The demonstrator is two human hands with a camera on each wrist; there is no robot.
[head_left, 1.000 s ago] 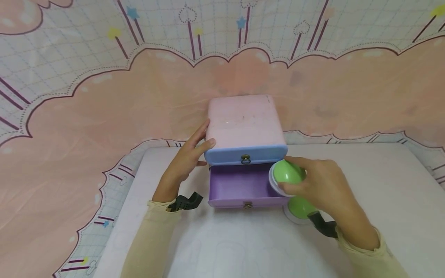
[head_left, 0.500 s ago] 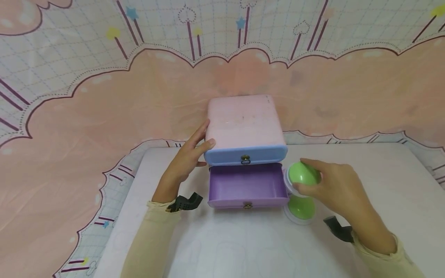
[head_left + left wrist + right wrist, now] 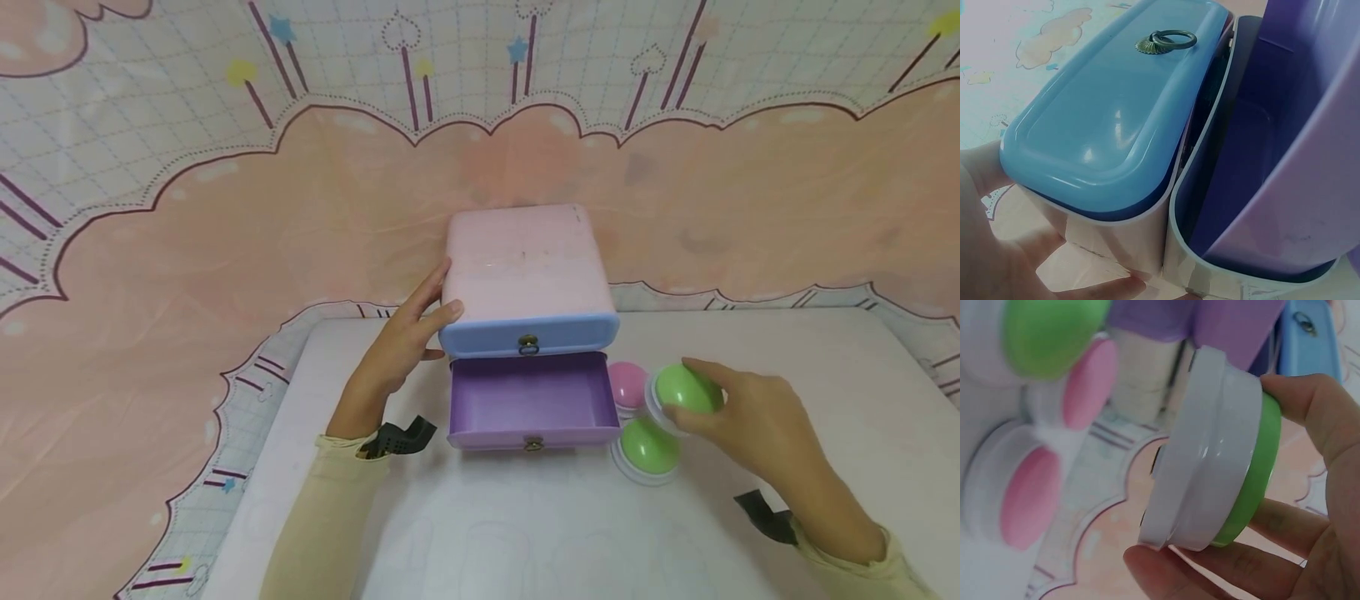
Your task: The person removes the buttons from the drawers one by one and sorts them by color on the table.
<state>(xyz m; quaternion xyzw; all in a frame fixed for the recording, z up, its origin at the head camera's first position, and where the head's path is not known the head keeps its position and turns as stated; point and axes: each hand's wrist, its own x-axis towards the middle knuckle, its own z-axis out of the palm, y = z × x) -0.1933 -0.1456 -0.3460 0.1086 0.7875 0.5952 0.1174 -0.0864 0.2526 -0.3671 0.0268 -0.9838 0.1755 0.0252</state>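
Note:
A small drawer cabinet point(image 3: 525, 258) has a pink top and a blue upper drawer point(image 3: 480, 337), pushed in. Its purple lower drawer point(image 3: 495, 439) is pulled out, with nothing inside. My left hand point(image 3: 397, 350) rests along the cabinet's left side, fingers extended and thumb at the top front corner. To the right of the drawer, my right hand point(image 3: 768, 425) grips a round button point(image 3: 1210, 450) with a white base and green dome. In the right wrist view it is tilted on edge, small dark feet showing underneath. Another green-domed button point(image 3: 648, 446) sits just below it in the head view.
Beside the drawer sits a pink-domed button point(image 3: 628, 386). The right wrist view shows a second pink-domed button point(image 3: 1030, 497), hidden from the head view. A patterned cloth point(image 3: 337, 225) hangs behind the white table point(image 3: 480, 533). Each drawer front carries a ring pull.
My right hand has carried the green-domed button from over the purple drawer to the right, uncovering the pink-domed button. My left hand stays on the cabinet.

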